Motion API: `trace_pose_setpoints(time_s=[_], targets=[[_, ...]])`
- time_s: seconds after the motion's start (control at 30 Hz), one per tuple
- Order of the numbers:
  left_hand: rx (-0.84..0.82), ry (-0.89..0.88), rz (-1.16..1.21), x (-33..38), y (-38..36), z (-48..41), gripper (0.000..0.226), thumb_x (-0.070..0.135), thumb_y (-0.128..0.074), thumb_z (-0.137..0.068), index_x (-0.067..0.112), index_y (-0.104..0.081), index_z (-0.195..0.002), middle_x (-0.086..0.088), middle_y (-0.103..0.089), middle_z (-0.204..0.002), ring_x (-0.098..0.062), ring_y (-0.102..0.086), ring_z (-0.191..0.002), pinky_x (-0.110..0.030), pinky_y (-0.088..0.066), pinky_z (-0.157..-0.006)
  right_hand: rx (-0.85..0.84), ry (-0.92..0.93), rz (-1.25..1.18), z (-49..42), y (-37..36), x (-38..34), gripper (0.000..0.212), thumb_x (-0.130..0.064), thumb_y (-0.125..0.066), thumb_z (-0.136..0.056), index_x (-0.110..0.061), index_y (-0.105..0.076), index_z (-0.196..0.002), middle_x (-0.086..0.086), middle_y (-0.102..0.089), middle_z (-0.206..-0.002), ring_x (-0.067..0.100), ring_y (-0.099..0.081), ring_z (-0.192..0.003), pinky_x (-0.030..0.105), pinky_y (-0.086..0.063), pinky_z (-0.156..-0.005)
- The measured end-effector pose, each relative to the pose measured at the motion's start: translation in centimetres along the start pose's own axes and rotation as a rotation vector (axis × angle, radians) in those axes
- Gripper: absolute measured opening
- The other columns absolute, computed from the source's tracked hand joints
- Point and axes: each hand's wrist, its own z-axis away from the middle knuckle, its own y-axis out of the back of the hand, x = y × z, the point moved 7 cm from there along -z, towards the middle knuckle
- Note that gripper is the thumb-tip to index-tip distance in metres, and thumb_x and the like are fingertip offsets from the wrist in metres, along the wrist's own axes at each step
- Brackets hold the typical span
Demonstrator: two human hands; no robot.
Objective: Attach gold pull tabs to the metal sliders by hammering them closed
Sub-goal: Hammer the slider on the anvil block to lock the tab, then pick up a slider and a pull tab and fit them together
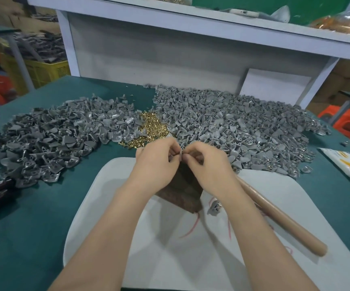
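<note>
well, the job looks to be midway through a long run, and this one piece is at the fitting stage, not the hammering stage: the left hand (159, 162) and the right hand (207, 162) meet fingertip to fingertip above the dark block (182, 190), both with fingers curled, pinching a small grey slider (180, 153) between them; whether a gold tab is already hooked on it is too small to tell. the hammer (279, 215) lies unheld on the white mat (191, 259) just beside the right forearm, so closing this piece is not yet done. one loose slider (214, 207) lies on the mat near the block. beyond the hands, the gold pull tabs (151, 129) sit in a small heap between two large heaps of grey sliders, the left heap (50, 139) and the right heap (233, 122), all loose on the green surface (33, 217); flecks of gold show in the right heap, which may mean finished pieces go there, but i cannot be sure, and plenty seems left either way. as for containers, none holds the parts on the surface; a yellow crate (43, 70) behind at the left holds dark grey pieces, and a clear bag (342, 24) on the shelf (212, 19) at upper right holds orange-gold pieces
</note>
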Motion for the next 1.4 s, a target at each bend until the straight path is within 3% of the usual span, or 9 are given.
trace_pose_setpoints(time_s=[0.17, 0.23, 0.33, 0.43, 0.5, 0.67, 0.87, 1.13, 1.4], targets=[[0.239, 0.076, 0.120, -1.1, 1.9, -0.4, 0.010, 0.019, -0.057, -0.089, 0.027, -0.057, -0.095, 0.008, -0.060, -0.104, -0.010, -0.055, -0.094, -0.026, -0.042, -0.084, 0.265, -0.251, -0.017, -4.6, 5.1, 1.7, 0.013, -0.022, -0.056, -0.093, -0.032, -0.057, -0.099, -0.009, -0.063, -0.083, 0.010, -0.058, -0.060, 0.022, -0.048, -0.053], [0.361, 0.153, 0.254, -2.0, 3.0, -0.3, 0.013, 0.016, -0.055, -0.089, 0.026, -0.057, -0.097, 0.006, -0.059, -0.107, -0.006, -0.054, -0.090, -0.020, -0.039, -0.078, 0.297, -0.440, -0.067, -6.6, 6.2, 3.0, 0.060, -0.018, -0.055, -0.093, -0.026, -0.026, -0.145, 0.008, -0.060, -0.117, 0.015, -0.056, -0.069, 0.026, -0.050, -0.061], [0.539, 0.327, 0.637, -4.3, 4.4, 0.1, 0.021, 0.009, -0.052, -0.088, 0.021, -0.061, -0.103, 0.008, -0.060, -0.104, -0.002, -0.055, -0.089, -0.011, -0.041, -0.074, 0.081, -0.409, 0.056, -8.4, 3.2, 1.7, 0.092, -0.013, -0.057, -0.092, -0.036, 0.013, -0.147, 0.018, -0.029, -0.150, 0.019, -0.062, -0.077, 0.028, -0.053, -0.061], [0.687, 0.482, 0.993, -6.3, 4.9, 0.8, 0.020, 0.008, -0.047, -0.091, 0.020, -0.059, -0.102, 0.007, -0.056, -0.096, -0.004, -0.053, -0.086, -0.021, -0.041, -0.085, -0.190, -0.133, 0.150, -9.0, -2.6, -2.2, 0.063, -0.015, -0.054, -0.093, -0.028, -0.026, -0.147, 0.007, -0.044, -0.143, 0.007, -0.060, -0.066, 0.022, -0.052, -0.055], [0.745, 0.552, 1.089, -7.2, 4.9, 1.2, 0.019, 0.008, -0.045, -0.093, 0.019, -0.057, -0.104, 0.005, -0.054, -0.093, -0.005, -0.051, -0.083, -0.025, -0.040, -0.086, -0.320, -0.045, 0.268, -9.3, -6.1, -3.6, 0.049, -0.013, -0.052, -0.094, -0.026, -0.043, -0.140, 0.003, -0.049, -0.140, 0.013, -0.063, -0.092, 0.024, -0.050, -0.076], [0.774, 0.602, 1.147, -7.7, 4.8, 1.3, 0.018, 0.010, -0.044, -0.094, 0.018, -0.053, -0.107, 0.008, -0.053, -0.091, -0.002, -0.050, -0.082, -0.024, -0.040, -0.084, -0.501, -0.116, 0.515, -10.8, -12.2, -3.4, 0.051, -0.007, -0.046, -0.089, -0.027, -0.047, -0.136, 0.007, -0.044, -0.142, 0.031, -0.038, -0.131, 0.050, -0.029, -0.109], [0.741, 0.612, 1.164, -7.6, 4.3, 1.2, 0.019, 0.010, -0.043, -0.094, 0.019, -0.052, -0.107, 0.008, -0.051, -0.094, -0.003, -0.050, -0.085, -0.026, -0.040, -0.087, -0.310, -0.158, 0.501, -11.6, -11.7, -2.9, 0.027, -0.010, -0.053, -0.087, -0.018, -0.066, -0.109, 0.006, -0.064, -0.111, 0.027, -0.056, -0.100, 0.044, -0.042, -0.097], [0.663, 0.570, 1.098, -7.2, 4.1, 0.8, 0.021, 0.011, -0.046, -0.094, 0.024, -0.056, -0.108, 0.004, -0.055, -0.106, -0.005, -0.053, -0.092, -0.024, -0.041, -0.088, -0.221, -0.072, 0.038, -10.5, -7.1, -4.4, 0.015, -0.016, -0.057, -0.091, -0.017, -0.053, -0.106, 0.002, -0.062, -0.106, 0.018, -0.059, -0.096, 0.034, -0.049, -0.085], [0.484, 0.433, 0.959, -6.2, 3.8, -0.3, 0.012, 0.016, -0.056, -0.094, 0.025, -0.060, -0.086, 0.001, -0.065, -0.085, -0.009, -0.060, -0.076, -0.025, -0.050, -0.077, -0.369, 0.113, -0.235, -7.2, -4.6, -8.0, 0.040, -0.010, -0.064, -0.086, -0.022, -0.048, -0.121, -0.005, -0.065, -0.103, 0.012, -0.063, -0.098, 0.026, -0.052, -0.086]])
